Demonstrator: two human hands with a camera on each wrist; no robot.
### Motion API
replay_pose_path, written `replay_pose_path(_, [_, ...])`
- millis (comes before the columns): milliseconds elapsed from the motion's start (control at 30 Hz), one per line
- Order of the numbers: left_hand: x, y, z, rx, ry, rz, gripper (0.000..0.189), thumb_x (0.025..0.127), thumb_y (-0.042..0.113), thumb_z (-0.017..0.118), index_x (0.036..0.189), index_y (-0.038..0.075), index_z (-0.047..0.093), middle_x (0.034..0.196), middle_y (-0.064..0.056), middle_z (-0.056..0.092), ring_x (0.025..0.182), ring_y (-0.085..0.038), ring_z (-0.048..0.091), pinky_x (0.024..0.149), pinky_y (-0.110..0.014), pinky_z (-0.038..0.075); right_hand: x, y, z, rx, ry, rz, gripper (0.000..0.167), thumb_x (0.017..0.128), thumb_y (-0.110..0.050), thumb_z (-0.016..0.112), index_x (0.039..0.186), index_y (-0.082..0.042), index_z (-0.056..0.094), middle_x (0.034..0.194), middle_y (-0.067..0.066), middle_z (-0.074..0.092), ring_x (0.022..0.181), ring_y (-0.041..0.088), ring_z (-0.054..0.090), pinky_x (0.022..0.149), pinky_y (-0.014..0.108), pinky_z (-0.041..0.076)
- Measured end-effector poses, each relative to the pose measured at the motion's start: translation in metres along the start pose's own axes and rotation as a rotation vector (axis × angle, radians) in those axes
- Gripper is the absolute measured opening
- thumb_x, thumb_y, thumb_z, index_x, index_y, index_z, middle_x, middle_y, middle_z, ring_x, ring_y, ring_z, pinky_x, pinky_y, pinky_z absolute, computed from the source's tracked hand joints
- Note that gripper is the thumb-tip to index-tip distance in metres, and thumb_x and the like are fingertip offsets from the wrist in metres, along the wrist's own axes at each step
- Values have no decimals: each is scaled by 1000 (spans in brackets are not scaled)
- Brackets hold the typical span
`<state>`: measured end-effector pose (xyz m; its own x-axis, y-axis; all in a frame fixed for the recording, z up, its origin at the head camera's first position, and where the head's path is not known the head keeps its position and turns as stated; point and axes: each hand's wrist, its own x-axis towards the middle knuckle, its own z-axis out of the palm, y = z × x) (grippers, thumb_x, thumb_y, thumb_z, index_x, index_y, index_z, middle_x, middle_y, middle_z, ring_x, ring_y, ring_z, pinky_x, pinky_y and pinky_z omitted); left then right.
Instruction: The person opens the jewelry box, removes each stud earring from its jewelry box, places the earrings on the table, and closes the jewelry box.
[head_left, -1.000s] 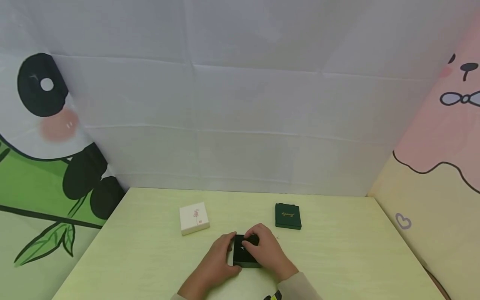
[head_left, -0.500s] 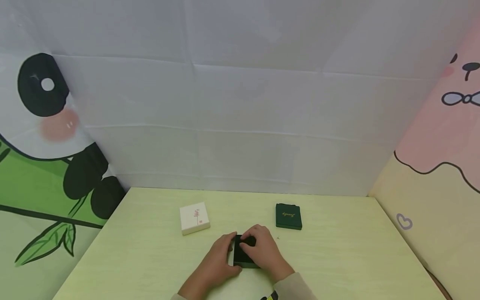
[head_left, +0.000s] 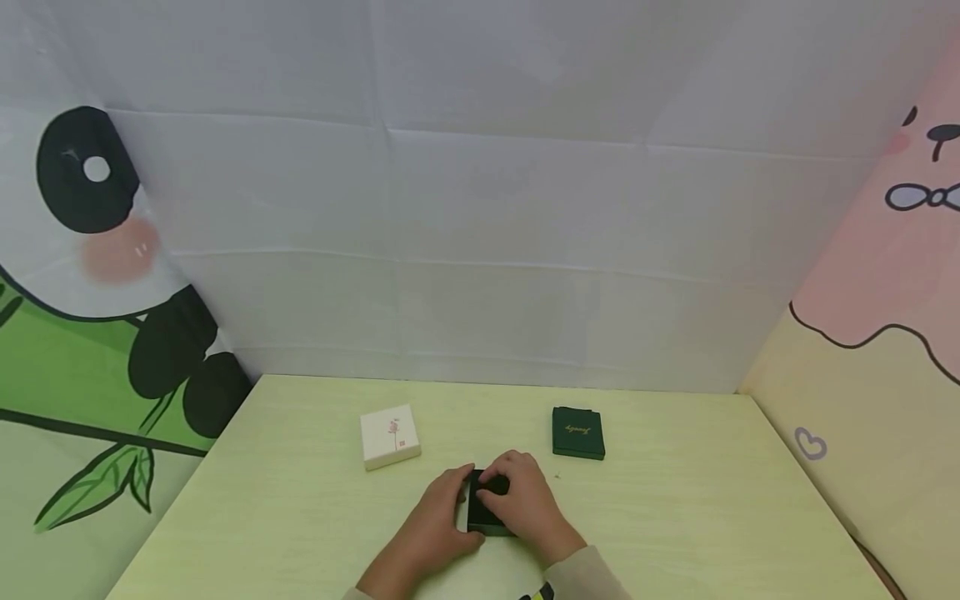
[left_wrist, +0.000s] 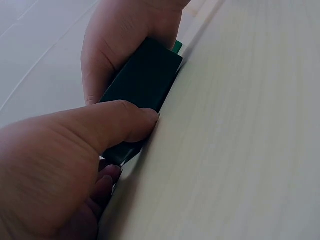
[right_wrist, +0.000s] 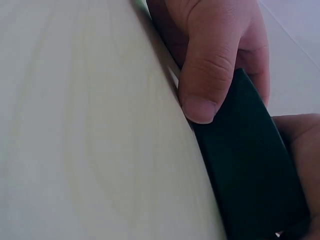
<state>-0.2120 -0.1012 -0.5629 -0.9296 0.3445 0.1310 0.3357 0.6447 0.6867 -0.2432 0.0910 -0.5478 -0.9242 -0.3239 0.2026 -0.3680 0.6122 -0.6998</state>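
A small dark green box (head_left: 491,529) with a black inside (head_left: 480,510) lies on the table in front of me. My left hand (head_left: 441,518) grips it at its left end. In the left wrist view the left thumb (left_wrist: 131,122) presses flat on the box's near side, its fingers behind. My right hand (head_left: 531,504) rests over the right part of the box. Its thumb and index finger are curled, with the tips close together over the black inside. Whether they pinch anything I cannot tell. Box and right hand (right_wrist: 305,155) also show in the right wrist view.
A white box lid (head_left: 388,436) with a pink flower print lies behind the hands to the left. To the right lies a dark green lid (head_left: 577,437) with gold lettering. A tiny speck (head_left: 557,477) shows on the table (head_left: 675,500). A pale cloth hangs behind.
The right hand has shifted slightly left over the box. A small silver star seen on the black inside one second ago is now hidden by its thumb. The left hand holds still.
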Motion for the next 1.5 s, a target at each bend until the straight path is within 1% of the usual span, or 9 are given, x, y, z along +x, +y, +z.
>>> replay_pose_path(233, [0, 2, -1, -6, -13, -22, 94, 76, 28, 87, 154, 4, 40, 137, -3, 51, 107, -14, 52, 94, -42, 47, -1, 4, -2, 22, -6, -1, 7, 87, -28, 82, 93, -24, 81, 107, -10, 62, 108, 20, 53, 94, 47, 48])
replay_pose_path(567, [0, 2, -2, -2, -19, -25, 95, 76, 29, 87, 154, 4, 40, 131, -1, 53, 107, -15, 52, 94, -43, 47, -2, 7, -7, 3, -27, -33, 9, 87, -28, 83, 93, -22, 85, 112, -6, 67, 108, 22, 56, 94, 46, 49])
replay_pose_path(733, [0, 3, -2, -1, -21, -26, 95, 76, 29, 87, 154, 4, 39, 136, -3, 52, 108, -15, 52, 95, -43, 47, -4, 6, -7, -1, -18, -56, 5, 87, -26, 83, 89, -21, 85, 112, -4, 67, 108, 23, 56, 93, 47, 49])
replay_pose_path(800, [-1, 4, -2, 2, -21, -29, 94, 77, 29, 87, 154, 4, 39, 137, -3, 51, 111, -16, 52, 97, -45, 47, -4, 6, -7, 3, -17, -56, 4, 87, -26, 83, 86, -22, 84, 112, -4, 67, 108, 23, 56, 92, 46, 50])
replay_pose_path(967, [-2, 7, -4, 6, -22, -40, 94, 77, 30, 87, 154, 5, 40, 135, -2, 52, 114, -19, 50, 100, -49, 45, -5, 6, -8, 15, -27, -41, 5, 88, -26, 83, 83, -25, 84, 112, -7, 66, 108, 21, 54, 91, 42, 50])
replay_pose_path(1100, [-1, 7, -4, 1, -29, -47, 94, 77, 30, 87, 154, 5, 39, 132, -1, 52, 113, -19, 50, 99, -48, 45, -5, 6, -11, 25, -45, -39, 5, 88, -25, 83, 83, -26, 83, 113, -8, 65, 110, 21, 54, 94, 43, 49])
replay_pose_path(1300, [-1, 7, -4, -2, -33, -49, 94, 77, 30, 87, 154, 5, 39, 134, -2, 52, 113, -19, 50, 99, -49, 45, -5, 7, -13, 36, -69, -38, 7, 88, -26, 82, 81, -28, 81, 114, -8, 65, 112, 22, 54, 96, 45, 48])
replay_pose_path(1500, [-1, 6, -4, 5, -23, -33, 94, 76, 29, 87, 154, 4, 40, 132, -2, 52, 112, -18, 50, 98, -47, 46, -3, 7, -12, 25, -87, -22, 13, 89, -26, 81, 78, -29, 76, 115, -8, 65, 115, 24, 54, 98, 48, 47])
